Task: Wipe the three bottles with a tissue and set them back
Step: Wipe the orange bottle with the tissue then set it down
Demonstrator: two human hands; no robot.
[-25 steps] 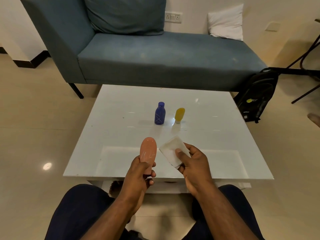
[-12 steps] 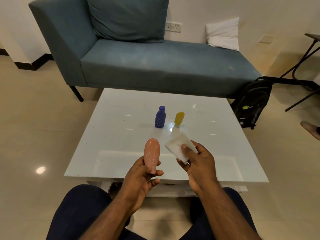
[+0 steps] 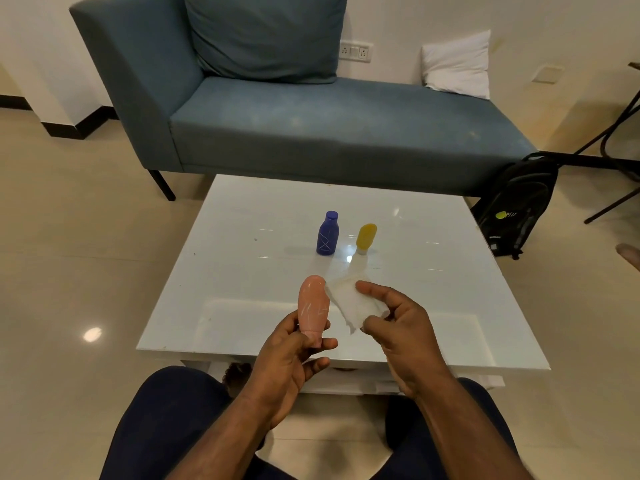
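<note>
Left hand [image 3: 287, 362] grips pink bottle [image 3: 312, 307] by its lower end (cap down), above near table [image 3: 207, 306] edge; right hand [image 3: 398, 323] pinches tissue [image 3: 349, 303] against bottle's side; blue bottle [image 3: 327, 233] and yellow bottle [image 3: 366, 237] stand mid-table, just beside each other.

There are three bottles: one pink bottle [image 3: 313, 308], one blue bottle [image 3: 327, 233] and one yellow bottle [image 3: 366, 238]. There is one tissue [image 3: 353, 303], one white desk [image 3: 242, 271] and two hands, the left hand [image 3: 287, 362] and the right hand [image 3: 398, 323]. Behind the desk I count one sofa [image 3: 311, 133], two cushions, one dark cushion [image 3: 266, 32] and one white cushion [image 3: 457, 64], and one black backpack [image 3: 519, 202].
</note>
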